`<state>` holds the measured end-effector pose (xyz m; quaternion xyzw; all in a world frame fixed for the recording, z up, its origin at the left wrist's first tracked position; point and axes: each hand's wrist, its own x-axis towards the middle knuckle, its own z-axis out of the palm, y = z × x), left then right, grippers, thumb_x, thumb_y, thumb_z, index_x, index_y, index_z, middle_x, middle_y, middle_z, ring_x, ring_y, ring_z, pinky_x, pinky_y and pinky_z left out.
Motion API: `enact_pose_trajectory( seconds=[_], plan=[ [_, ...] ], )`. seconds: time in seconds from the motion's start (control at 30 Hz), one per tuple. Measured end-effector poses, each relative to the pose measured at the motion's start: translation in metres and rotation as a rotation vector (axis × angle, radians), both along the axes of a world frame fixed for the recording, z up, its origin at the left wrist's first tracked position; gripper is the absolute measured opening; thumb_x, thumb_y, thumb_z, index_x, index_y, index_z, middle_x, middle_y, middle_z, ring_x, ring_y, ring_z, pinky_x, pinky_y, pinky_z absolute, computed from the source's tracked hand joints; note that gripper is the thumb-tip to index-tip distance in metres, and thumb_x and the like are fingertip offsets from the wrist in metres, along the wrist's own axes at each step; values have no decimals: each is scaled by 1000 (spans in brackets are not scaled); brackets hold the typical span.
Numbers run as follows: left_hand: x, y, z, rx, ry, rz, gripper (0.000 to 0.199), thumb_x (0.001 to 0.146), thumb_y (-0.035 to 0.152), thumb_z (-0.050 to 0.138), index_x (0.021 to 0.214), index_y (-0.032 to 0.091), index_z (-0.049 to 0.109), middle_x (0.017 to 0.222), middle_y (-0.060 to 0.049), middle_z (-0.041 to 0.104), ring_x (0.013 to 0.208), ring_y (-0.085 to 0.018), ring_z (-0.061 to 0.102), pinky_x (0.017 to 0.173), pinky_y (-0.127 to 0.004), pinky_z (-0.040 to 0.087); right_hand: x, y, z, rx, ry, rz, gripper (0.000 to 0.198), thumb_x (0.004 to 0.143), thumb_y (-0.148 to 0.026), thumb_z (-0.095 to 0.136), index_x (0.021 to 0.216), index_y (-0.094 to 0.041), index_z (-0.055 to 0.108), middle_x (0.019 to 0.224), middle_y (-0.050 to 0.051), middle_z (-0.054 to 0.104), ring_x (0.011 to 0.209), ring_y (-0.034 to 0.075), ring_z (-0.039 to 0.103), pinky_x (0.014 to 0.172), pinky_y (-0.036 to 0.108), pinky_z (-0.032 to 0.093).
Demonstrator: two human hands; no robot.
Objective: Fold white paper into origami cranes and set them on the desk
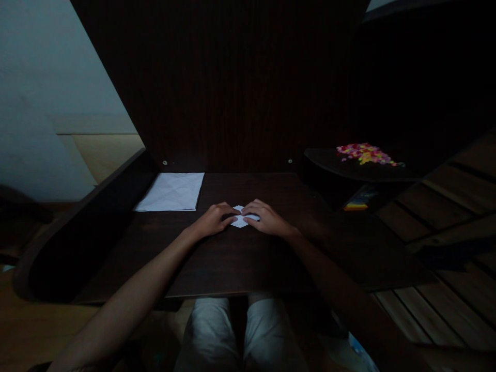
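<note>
A small piece of folded white paper (239, 221) lies flat on the dark wooden desk, its pointed outline partly covered by fingers. From the left, my left hand (215, 219) grips its edge between thumb and bent fingers. My right hand (267, 217) has its thumb and fingers closed on the opposite side. Both sets of fingertips nearly meet over the paper's middle. How the folds run under the fingers is hidden.
A stack of white paper sheets (172, 192) rests at the desk's back left. To the right, a raised curved shelf (329, 157) bears a heap of small pink, red and yellow pieces (366, 153). A dark panel (232, 88) rises behind the desk, and a low side wall (96, 206) bounds its left.
</note>
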<state>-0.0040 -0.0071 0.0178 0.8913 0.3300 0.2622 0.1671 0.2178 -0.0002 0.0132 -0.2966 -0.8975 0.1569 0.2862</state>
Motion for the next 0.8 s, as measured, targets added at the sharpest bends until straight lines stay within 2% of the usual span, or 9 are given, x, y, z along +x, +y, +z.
enact_pose_trajectory(
  seconds=[0.1,0.33,0.53,0.8],
  plan=[
    [0,0,0,6,-4,-38,24,87,21,52,106,19,67,101,-7,70,93,-17,61,87,-32,47,0,1,-1,-16,8,6,19,84,-22,58,102,-20,65,96,5,66,93,18,55,85,35,45],
    [0,-2,6,26,59,-52,21,82,19,55,97,18,70,105,-7,69,96,-19,60,89,-35,47,1,4,-6,20,1,16,13,81,-17,59,89,-20,70,98,6,65,93,19,55,85,37,46],
    [-1,-5,10,4,84,-50,23,78,23,61,97,15,70,109,-10,68,98,-21,60,89,-36,46,8,5,-3,-13,-67,43,32,69,-5,62,96,-21,70,109,5,63,104,21,51,94,40,42],
    [-1,-6,9,18,60,-59,36,79,31,62,112,15,64,108,-11,67,102,-22,59,90,-38,47,13,7,-3,-19,-52,22,22,78,-10,59,95,-20,71,108,7,64,103,21,54,92,40,45]
  ],
)
